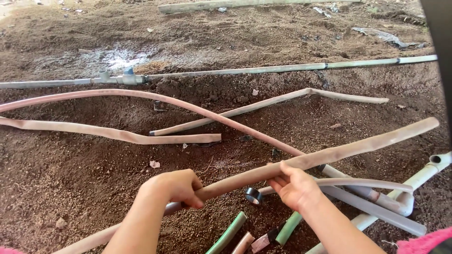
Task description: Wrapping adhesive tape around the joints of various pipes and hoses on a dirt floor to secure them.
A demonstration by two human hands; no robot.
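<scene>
Gripping dusty hose (329, 153) with left hand (174, 187) and right hand (294, 188) over open soil (70, 169)

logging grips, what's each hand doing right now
left hand: closed around the dirt-stained hose
right hand: fingers curled on the same hose, holding it

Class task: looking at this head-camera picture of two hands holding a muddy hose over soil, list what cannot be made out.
- Lower end of the muddy hose: cut off by the bottom edge.
- Left hand grip: fingertips hidden behind the hose.
- Green pipe pieces: cut off at the bottom edge and partly hidden by the right hand's forearm.
- Long grey pipe: left end runs out of frame.
</scene>
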